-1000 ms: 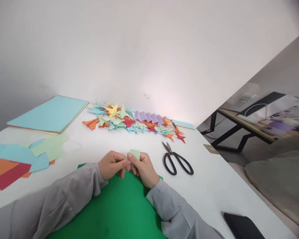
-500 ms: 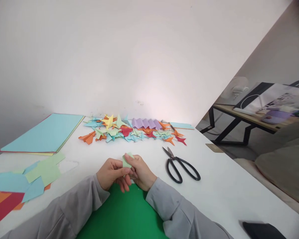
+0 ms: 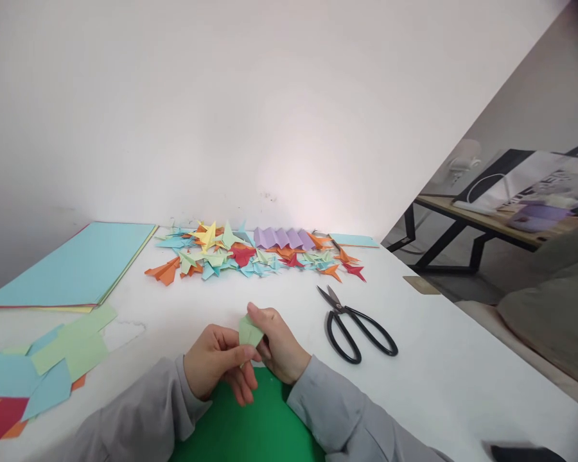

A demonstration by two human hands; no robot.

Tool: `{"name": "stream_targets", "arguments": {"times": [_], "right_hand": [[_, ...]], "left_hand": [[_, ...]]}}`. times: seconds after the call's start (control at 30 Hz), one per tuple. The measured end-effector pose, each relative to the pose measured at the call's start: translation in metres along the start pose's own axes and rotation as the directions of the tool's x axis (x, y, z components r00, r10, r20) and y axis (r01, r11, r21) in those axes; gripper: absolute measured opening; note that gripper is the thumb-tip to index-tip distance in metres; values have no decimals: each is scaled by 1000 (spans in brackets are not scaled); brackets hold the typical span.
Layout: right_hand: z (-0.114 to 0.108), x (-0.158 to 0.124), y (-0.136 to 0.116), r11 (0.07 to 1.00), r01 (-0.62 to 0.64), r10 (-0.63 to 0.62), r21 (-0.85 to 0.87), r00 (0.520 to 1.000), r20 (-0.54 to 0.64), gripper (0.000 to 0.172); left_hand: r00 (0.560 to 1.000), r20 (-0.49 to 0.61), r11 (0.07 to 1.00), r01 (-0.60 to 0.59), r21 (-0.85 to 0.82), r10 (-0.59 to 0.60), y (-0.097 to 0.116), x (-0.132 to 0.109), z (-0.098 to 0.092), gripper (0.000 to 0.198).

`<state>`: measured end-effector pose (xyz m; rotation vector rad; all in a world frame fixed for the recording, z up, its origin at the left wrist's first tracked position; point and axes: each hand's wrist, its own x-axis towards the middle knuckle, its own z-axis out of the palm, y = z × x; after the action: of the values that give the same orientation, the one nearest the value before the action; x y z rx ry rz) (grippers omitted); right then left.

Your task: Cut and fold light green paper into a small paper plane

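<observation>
A small folded piece of light green paper is pinched between my two hands above the near part of the white table. My left hand grips its lower left side with thumb and fingers closed. My right hand holds its right edge, thumb on top. A green sheet lies under my wrists. Black scissors rest shut just right of my right hand.
A row of several folded paper shapes in many colours runs along the wall. A stack of coloured sheets, blue on top, lies at the far left. Loose paper scraps sit at the near left. A dark object shows at the bottom right.
The view has tilted, so everything sits lower in frame. Both hands have kept hold of the light green paper and turned it, its folded face now showing wider.
</observation>
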<state>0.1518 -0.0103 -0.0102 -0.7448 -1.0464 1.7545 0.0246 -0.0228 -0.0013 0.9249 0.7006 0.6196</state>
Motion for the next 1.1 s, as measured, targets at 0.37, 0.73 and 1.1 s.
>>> {"name": "stream_targets", "arguments": {"times": [0.37, 0.73, 1.1], "right_hand": [[8, -4, -7, 995, -94, 93, 21, 995, 28, 44], [1, -4, -3, 990, -127, 129, 68, 991, -31, 43], [4, -6, -3, 999, -5, 7, -34, 998, 58, 37]], "left_hand": [[999, 35, 1000, -5, 2, 5, 1, 0, 0, 28], [996, 74, 999, -45, 21, 43, -2, -3, 3, 29], [990, -78, 993, -116, -14, 115, -1, 0, 6, 31]]}}
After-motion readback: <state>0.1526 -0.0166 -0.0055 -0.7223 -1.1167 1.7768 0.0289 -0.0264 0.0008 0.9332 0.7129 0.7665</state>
